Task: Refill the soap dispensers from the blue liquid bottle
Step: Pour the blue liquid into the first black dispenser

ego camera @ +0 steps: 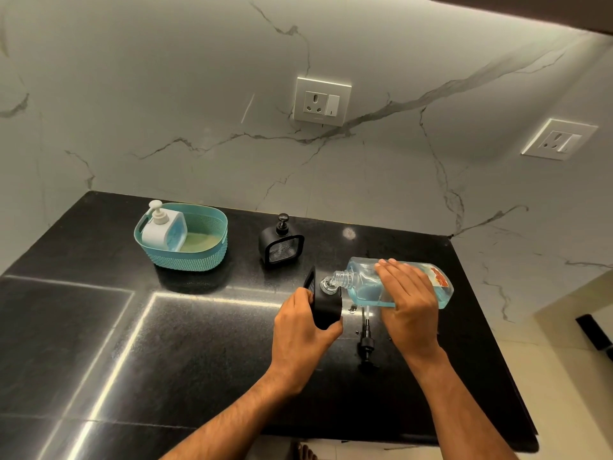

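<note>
We tip bottle (398, 283) near-horizontal, right hand (409, 293) wrapped over it, neck leftward touching mouth of dispenser (326, 305) clamped in left hand (303, 330).

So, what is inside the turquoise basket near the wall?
In the turquoise basket stands a white pump dispenser holding blue liquid, at its left end. The floor beside it looks pale yellow-green. The dispenser hides what is under it.
</note>
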`<move>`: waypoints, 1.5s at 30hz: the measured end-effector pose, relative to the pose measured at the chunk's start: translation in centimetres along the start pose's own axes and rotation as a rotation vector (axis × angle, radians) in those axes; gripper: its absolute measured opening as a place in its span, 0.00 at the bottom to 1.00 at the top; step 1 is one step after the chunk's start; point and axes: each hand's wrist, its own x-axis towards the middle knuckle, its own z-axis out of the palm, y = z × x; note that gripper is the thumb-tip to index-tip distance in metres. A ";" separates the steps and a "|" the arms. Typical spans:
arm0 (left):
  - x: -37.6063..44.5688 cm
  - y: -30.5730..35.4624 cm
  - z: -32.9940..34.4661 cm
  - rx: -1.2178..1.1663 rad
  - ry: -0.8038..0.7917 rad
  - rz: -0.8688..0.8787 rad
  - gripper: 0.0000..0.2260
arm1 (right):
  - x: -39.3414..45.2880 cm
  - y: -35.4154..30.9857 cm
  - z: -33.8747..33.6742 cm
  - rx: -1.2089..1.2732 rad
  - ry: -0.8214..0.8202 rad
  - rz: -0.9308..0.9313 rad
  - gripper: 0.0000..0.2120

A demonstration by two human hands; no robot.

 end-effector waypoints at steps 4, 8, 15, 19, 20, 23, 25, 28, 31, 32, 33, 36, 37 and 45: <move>0.1 0.0 0.1 -0.006 0.001 -0.002 0.21 | 0.0 0.1 0.1 -0.002 0.001 -0.002 0.33; 0.0 -0.1 0.2 0.007 -0.003 -0.004 0.22 | 0.0 0.2 0.2 -0.005 0.002 -0.004 0.34; 0.1 -0.1 0.2 0.008 -0.010 -0.010 0.22 | 0.0 0.2 0.1 -0.012 -0.005 -0.010 0.35; 0.2 0.0 0.1 0.003 -0.008 -0.018 0.22 | 0.1 0.3 0.1 -0.019 0.000 -0.016 0.35; 0.2 0.0 0.1 0.002 -0.009 -0.021 0.22 | 0.1 0.3 0.2 -0.021 -0.003 -0.015 0.35; 0.2 0.0 0.1 0.001 -0.008 -0.019 0.21 | 0.1 0.4 0.2 -0.025 -0.009 -0.020 0.35; 0.2 -0.1 0.1 0.000 -0.005 -0.014 0.22 | 0.2 0.5 0.3 -0.026 -0.014 -0.023 0.36; 0.3 0.0 0.1 -0.002 -0.006 -0.013 0.22 | 0.2 0.6 0.4 -0.023 -0.009 -0.022 0.36; 0.3 -0.1 0.1 -0.004 -0.002 -0.014 0.21 | 0.2 0.7 0.5 -0.022 -0.002 -0.032 0.36; 0.3 -0.1 0.1 -0.003 -0.003 -0.012 0.21 | 0.2 0.8 0.5 -0.022 -0.001 -0.034 0.36; 0.3 -0.1 0.1 -0.001 -0.005 -0.010 0.21 | 0.2 0.8 0.6 -0.023 -0.002 -0.035 0.36; 0.3 -0.1 0.1 0.005 -0.009 -0.011 0.21 | 0.2 0.8 0.6 -0.026 -0.005 -0.036 0.36; 0.4 -0.1 0.1 0.007 -0.009 -0.013 0.21 | 0.2 0.8 0.6 -0.026 -0.005 -0.037 0.36; 0.4 -0.1 0.2 0.009 -0.016 -0.016 0.22 | 0.3 0.7 0.4 -0.026 -0.002 -0.038 0.36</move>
